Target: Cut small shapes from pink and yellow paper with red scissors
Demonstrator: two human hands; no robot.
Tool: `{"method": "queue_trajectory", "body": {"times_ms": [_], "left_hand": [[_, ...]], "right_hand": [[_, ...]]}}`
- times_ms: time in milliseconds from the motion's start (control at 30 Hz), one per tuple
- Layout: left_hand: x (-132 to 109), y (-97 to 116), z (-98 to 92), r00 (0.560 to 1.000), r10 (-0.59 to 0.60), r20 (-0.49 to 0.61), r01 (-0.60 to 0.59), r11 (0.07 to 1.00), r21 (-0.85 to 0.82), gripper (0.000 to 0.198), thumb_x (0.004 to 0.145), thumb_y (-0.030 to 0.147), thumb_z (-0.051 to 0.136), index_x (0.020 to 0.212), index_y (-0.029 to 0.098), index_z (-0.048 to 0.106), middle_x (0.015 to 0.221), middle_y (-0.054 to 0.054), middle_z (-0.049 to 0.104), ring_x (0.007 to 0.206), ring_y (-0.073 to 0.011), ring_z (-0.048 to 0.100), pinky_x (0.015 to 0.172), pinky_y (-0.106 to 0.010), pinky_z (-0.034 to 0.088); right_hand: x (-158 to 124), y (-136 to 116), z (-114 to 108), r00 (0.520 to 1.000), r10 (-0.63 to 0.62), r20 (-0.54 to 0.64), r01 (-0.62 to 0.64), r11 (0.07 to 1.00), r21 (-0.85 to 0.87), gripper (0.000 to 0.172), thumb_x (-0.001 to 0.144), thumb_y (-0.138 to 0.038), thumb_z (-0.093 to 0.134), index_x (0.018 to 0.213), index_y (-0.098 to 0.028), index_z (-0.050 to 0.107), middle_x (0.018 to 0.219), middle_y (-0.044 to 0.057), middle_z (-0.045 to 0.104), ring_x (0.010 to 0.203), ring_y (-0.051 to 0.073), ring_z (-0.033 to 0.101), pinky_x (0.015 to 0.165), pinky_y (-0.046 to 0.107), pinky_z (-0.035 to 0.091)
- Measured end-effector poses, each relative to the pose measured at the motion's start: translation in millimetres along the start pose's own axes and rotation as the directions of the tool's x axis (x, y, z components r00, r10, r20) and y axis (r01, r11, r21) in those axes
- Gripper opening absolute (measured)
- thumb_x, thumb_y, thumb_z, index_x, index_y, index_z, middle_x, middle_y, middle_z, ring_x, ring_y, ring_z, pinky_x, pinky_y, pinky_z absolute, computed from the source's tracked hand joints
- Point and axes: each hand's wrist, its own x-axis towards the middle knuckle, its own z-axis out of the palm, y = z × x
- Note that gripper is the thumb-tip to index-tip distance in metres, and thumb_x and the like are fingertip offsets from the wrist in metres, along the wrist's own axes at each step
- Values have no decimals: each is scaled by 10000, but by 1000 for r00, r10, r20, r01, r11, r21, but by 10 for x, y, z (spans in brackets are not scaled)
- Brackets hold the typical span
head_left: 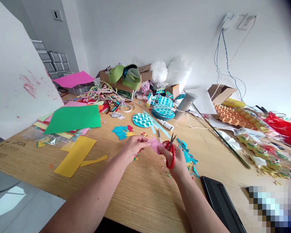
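Between my two hands a small piece of pink paper is held above the table. My left hand pinches its left edge with thumb and fingertips. On the other side, my right hand grips the paper's right edge and also carries red-handled scissors, their blades pointing up and away. Just beyond the hands lie a blue paper cutout and a white-and-blue wavy paper disc. Blue paper scraps and tiny coloured bits are scattered beside and beneath my right hand.
Green card tops a paper stack at left, with yellow paper nearer. A black phone lies at front right. Behind stand a grey cylinder, more wavy discs and a filled box. A long thin stick lies at right.
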Motion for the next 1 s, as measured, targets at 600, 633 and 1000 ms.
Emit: {"method": "queue_trajectory", "body": {"times_ms": [600,633,1000], "left_hand": [[-42,-96,21,936,-3,351,-112,945,307,70,601,210,616,555,161,600,513,41,484,519,-93,395,516,-235,254],[-44,-103,26,932,-12,363,-105,948,299,76,590,199,614,530,164,581,501,44,471,516,-92,391,515,-236,255],[58,-103,19,987,-15,162,31,995,-97,157,533,251,707,612,130,644,563,10,547,525,-78,452,532,-226,333]], "right_hand": [[-68,-55,6,995,-90,41,95,988,-121,313,681,-435,752,783,-214,556,706,1,603,610,157,546,548,263,440],[-71,-63,8,995,-97,39,101,988,-118,305,689,-433,750,780,-214,559,709,0,598,616,156,543,555,263,442],[-84,-99,13,994,-36,106,48,993,-112,299,668,-373,779,766,-198,558,696,-8,566,603,137,482,535,244,377]]}}
